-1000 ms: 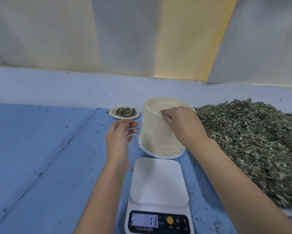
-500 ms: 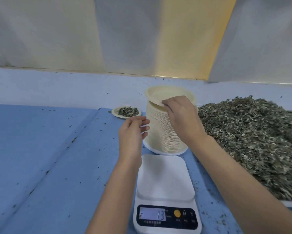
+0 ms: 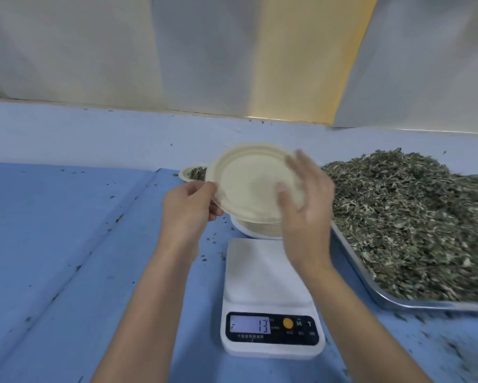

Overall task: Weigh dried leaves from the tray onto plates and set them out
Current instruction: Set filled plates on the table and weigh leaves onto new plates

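Only the person's two arms show, seen from above by the head-worn camera. The bare, slender left forearm is uncovered along all of its visible length and looks broader toward the bottom edge of the picture. The bare left hand shows its back to the camera: smooth, with the knuckles as low rounded bumps. The bare right forearm is uncovered in the same way and looks a little thicker in the picture. The bare right hand also shows its back. Its fingers are smeared by blur, so nails and fine detail cannot be made out.
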A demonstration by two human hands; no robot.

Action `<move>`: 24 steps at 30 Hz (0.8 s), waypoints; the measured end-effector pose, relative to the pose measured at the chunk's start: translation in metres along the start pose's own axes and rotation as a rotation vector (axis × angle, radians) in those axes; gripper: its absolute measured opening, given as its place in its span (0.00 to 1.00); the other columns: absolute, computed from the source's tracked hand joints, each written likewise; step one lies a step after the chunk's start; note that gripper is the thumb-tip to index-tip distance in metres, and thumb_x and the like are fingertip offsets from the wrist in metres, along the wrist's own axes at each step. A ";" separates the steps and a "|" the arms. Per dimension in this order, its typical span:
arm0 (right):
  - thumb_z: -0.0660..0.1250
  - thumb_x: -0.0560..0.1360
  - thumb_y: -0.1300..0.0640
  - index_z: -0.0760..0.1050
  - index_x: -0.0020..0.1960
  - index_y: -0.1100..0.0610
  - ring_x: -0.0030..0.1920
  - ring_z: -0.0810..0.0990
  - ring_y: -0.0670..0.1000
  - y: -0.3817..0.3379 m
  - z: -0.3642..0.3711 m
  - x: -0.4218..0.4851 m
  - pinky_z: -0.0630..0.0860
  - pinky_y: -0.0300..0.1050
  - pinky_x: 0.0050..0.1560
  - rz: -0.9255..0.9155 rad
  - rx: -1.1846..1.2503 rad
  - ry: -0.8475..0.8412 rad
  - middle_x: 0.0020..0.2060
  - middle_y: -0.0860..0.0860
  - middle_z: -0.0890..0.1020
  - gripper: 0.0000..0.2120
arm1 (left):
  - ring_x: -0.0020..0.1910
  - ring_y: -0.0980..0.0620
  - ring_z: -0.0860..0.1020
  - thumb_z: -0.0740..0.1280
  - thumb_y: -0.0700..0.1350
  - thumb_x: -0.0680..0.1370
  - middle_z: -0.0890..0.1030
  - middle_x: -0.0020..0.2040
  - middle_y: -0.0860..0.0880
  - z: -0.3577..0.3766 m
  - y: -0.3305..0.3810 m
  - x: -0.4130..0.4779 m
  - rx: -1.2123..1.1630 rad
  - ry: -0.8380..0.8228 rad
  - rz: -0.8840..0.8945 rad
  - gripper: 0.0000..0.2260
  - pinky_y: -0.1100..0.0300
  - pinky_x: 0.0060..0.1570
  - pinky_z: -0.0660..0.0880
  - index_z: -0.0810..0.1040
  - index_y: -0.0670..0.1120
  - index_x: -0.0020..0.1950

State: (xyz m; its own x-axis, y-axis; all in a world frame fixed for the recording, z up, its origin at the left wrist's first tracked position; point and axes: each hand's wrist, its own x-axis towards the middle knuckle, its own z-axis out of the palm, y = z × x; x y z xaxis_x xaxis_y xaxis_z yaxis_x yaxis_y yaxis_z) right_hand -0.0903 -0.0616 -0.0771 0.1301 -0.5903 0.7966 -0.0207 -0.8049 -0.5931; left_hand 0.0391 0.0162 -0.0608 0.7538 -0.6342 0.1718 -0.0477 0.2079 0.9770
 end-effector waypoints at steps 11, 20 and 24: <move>0.59 0.76 0.52 0.79 0.57 0.45 0.55 0.79 0.37 0.034 -0.044 -0.028 0.77 0.38 0.54 0.554 0.432 0.036 0.54 0.40 0.82 0.14 | 0.30 0.52 0.82 0.66 0.43 0.78 0.84 0.39 0.39 -0.030 0.003 -0.014 0.466 -0.576 -0.352 0.11 0.66 0.27 0.75 0.81 0.37 0.42; 0.50 0.83 0.49 0.79 0.60 0.46 0.57 0.78 0.48 0.062 -0.055 -0.059 0.72 0.48 0.60 0.580 -0.029 -0.182 0.53 0.47 0.83 0.19 | 0.27 0.53 0.80 0.64 0.41 0.79 0.83 0.34 0.40 -0.025 -0.015 -0.011 0.512 -0.489 -0.490 0.10 0.66 0.25 0.75 0.80 0.36 0.43; 0.50 0.83 0.50 0.78 0.61 0.47 0.55 0.75 0.44 0.064 -0.055 -0.061 0.70 0.44 0.56 0.596 -0.068 -0.205 0.55 0.47 0.82 0.19 | 0.25 0.53 0.78 0.63 0.41 0.80 0.83 0.33 0.40 -0.019 -0.019 -0.015 0.598 -0.514 -0.473 0.11 0.66 0.26 0.75 0.79 0.34 0.47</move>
State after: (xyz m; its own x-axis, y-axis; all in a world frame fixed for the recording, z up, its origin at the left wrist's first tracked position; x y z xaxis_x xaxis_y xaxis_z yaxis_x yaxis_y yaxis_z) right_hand -0.1540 -0.0805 -0.1568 0.2641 -0.9202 0.2891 -0.2104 -0.3475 -0.9138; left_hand 0.0412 0.0354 -0.0840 0.4035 -0.8380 -0.3674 -0.2471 -0.4865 0.8380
